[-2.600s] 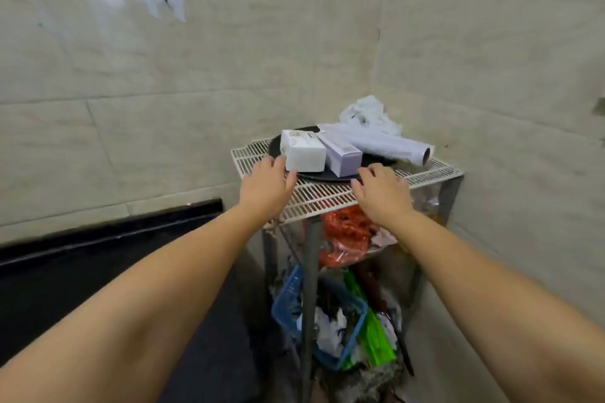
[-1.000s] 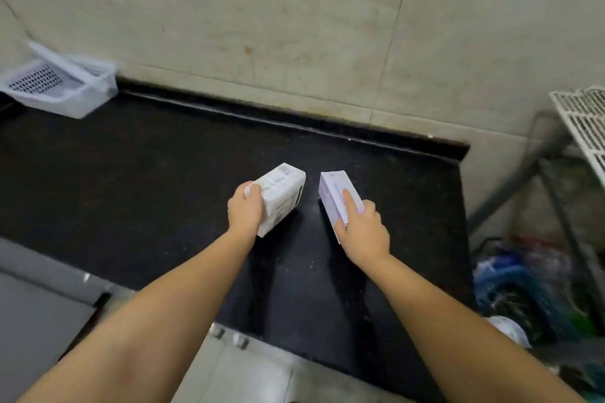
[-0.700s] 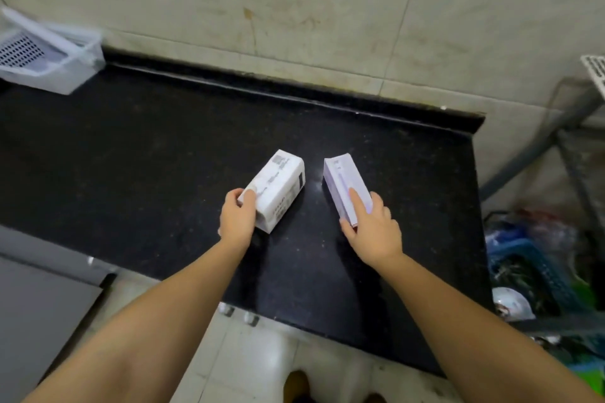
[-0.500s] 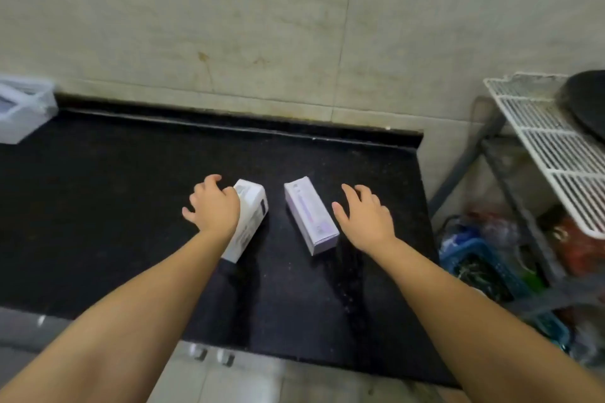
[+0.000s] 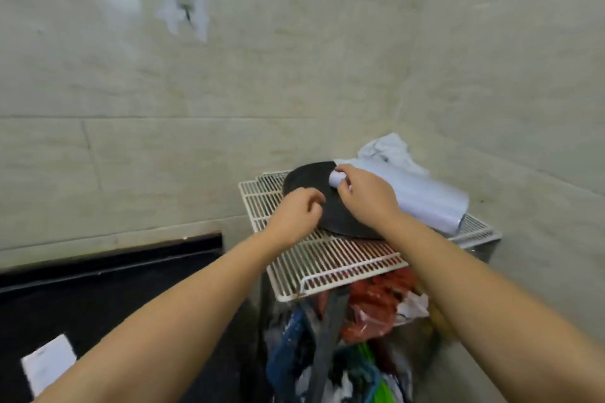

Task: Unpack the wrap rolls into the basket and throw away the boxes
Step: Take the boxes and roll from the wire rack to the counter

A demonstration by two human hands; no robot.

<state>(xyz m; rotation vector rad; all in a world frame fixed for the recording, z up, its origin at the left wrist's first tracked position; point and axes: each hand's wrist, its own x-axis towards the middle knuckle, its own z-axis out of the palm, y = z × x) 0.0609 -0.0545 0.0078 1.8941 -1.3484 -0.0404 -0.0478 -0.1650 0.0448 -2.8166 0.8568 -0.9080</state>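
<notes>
A long pale wrap roll [image 5: 422, 196] lies across a black round plate [image 5: 307, 178] on top of a white wire rack [image 5: 327, 262]. My right hand [image 5: 363, 199] grips the roll's near left end between fingers and thumb. Just to its left, my left hand [image 5: 294, 217] hovers over the plate with loosely curled fingers and holds nothing. One white box [image 5: 49, 363] lies on the black counter [image 5: 114, 298] at the lower left. The second box and the basket are out of view.
A crumpled white cloth [image 5: 389, 149] sits behind the roll, against the tiled corner walls. Under the rack hang a red plastic bag [image 5: 373, 307] and a blue crate [image 5: 284, 366] stuffed with clutter. The rack stands just right of the counter's end.
Both hands let go of the two boxes on the counter. The view swung right to the rack, where my right hand took hold of the roll's end.
</notes>
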